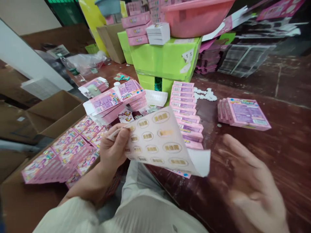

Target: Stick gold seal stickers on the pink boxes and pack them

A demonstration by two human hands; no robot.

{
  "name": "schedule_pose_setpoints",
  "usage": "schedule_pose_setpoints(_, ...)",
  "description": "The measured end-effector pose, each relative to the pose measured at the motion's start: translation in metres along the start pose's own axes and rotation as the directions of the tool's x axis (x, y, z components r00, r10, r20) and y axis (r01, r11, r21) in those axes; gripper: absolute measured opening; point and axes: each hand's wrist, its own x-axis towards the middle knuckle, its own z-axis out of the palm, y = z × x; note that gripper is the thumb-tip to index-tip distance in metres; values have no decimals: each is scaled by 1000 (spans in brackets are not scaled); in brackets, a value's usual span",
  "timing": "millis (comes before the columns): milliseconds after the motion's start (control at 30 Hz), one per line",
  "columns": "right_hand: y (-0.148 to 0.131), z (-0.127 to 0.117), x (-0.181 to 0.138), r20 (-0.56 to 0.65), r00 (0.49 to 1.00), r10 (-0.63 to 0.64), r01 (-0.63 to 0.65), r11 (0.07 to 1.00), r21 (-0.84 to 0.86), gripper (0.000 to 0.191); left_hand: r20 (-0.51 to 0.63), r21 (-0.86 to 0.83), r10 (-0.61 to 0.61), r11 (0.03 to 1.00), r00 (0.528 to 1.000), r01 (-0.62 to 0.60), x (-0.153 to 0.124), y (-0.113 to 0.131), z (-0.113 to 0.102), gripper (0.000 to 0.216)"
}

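My left hand (pixel 116 144) grips the left edge of a sticker sheet (pixel 155 139), its thumb on top. Oval stickers with gold print cover the sheet, and its lower right corner curls up white. My right hand (pixel 252 187), smeared by motion, is held apart from the sheet at the right with its fingers spread and nothing in them. Behind the sheet a long row of pink boxes (pixel 183 100) lies overlapped on the dark red table (pixel 206 194). A few more pink boxes (pixel 245 111) lean together beyond my right hand.
At the left a carton of pink boxes (pixel 73 142) stands beside my legs, near an open brown carton (pixel 53 111). Stacked boxes (pixel 104 103) lie ahead. A green carton (pixel 165 60) carries a pink basin (pixel 196 17). White pieces (pixel 205 94) lie beside the row.
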Motion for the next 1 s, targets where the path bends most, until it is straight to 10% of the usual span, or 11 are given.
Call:
schedule_pose_setpoints(100,-25,42,8,323,938,126,-151,987,53,89,-75,10,-212,977,974,213,-22,-6,-19,27)
schedule_pose_setpoints(200,-14,74,5,407,886,221,-329,919,218,54,-286,-6,-250,966,925,259,-32,-29,-31,32)
schedule_pose_setpoints(400,24,81,-9,303,860,411,-510,728,458,58,-443,-180,-284,957,850,225,-52,-79,-32,39)
schedule_pose_setpoints(667,18,75,-41,8,903,429,-397,828,396,24,-380,-189,-263,961,887,203,-68,-93,-11,43)
schedule_pose_setpoints(833,23,67,-45,-48,956,289,-283,954,102,30,-219,-123,-307,950,926,286,-74,-92,-15,42)
schedule_pose_setpoints(1000,27,41,-41,27,940,340,-341,940,25,49,308,221,-221,963,925,156,-56,-73,-37,74)
